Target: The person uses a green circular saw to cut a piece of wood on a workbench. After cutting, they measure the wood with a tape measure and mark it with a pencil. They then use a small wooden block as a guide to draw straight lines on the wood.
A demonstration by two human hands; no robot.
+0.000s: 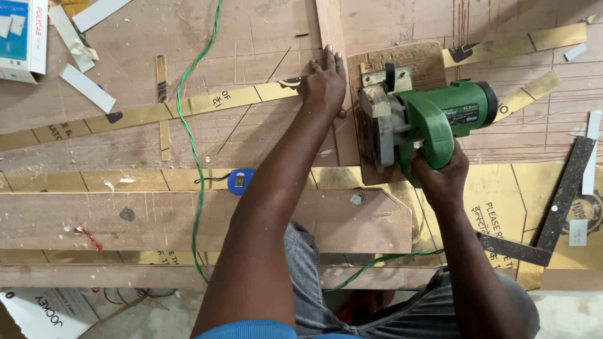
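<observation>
Left hand (325, 81): upper centre of the frame, palm down, fingers together and stretched flat, forearm running up bare from the lower centre. Right hand (441, 177): right of centre, fingers curled tight in a closed grip, wrist bent slightly, forearm rising from the lower right.

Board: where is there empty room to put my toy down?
Bare board lies between the green wire and the left hand, above the gold strip. It is crowded around the saw, held by the right hand, and near the square.
</observation>
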